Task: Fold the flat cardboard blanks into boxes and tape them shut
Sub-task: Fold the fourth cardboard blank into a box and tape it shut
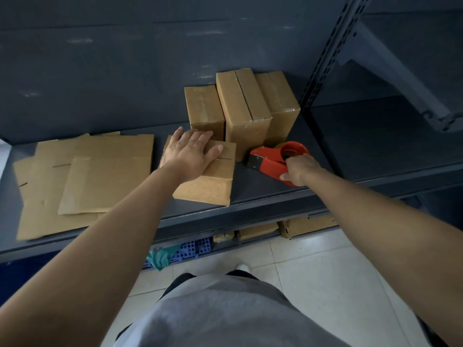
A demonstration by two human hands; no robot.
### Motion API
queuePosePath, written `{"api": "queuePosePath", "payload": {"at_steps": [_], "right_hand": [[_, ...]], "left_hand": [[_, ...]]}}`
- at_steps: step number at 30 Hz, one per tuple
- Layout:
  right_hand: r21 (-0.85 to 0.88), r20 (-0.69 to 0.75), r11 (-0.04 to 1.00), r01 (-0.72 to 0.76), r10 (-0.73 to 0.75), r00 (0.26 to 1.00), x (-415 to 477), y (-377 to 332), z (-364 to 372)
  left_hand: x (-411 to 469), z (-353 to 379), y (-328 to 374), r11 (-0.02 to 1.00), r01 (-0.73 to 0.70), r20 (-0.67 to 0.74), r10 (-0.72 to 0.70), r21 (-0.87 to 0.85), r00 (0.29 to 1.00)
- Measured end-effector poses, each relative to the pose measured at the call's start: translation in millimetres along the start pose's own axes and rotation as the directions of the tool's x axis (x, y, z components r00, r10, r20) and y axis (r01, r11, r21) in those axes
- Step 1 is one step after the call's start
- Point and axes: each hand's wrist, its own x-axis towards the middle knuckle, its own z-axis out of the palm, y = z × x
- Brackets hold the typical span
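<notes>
A folded cardboard box [210, 182] lies on the dark shelf [263, 189], its top flaps closed with the seam showing. My left hand [190, 154] presses flat on those flaps with straight fingers. To the right, my right hand [299, 170] grips the handle of a red tape dispenser [270, 157] that rests on the shelf beside the box. Several flat cardboard blanks [85, 179] lie stacked on the left of the shelf.
Three finished boxes [243, 108] stand upright against the back wall behind the folded box. A perforated metal upright [325, 61] bounds the shelf bay on the right. Under the shelf are more boxes [305, 225] and a blue crate [193, 247]; a tiled floor lies below.
</notes>
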Motion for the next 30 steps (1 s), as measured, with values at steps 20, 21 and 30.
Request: {"api": "queuePosePath", "payload": {"at_steps": [20,21,30], "right_hand": [[0.909,0.167,0.407,-0.090,-0.158,0.973,-55,-115,-55],[0.913,0.168,0.398,-0.090,-0.165,0.972,-55,-114,-55],[0.938,0.227,0.313,-0.150,-0.225,0.948,-50,-103,-50]], "left_hand": [[-26,-6,-24,0.533,0.495,0.108,-0.599,-0.686,0.793],[-26,-5,-25,0.522,0.481,0.102,-0.596,-0.705,0.797],[-31,-6,-23,0.429,0.446,0.114,-0.607,-0.785,0.786]]}}
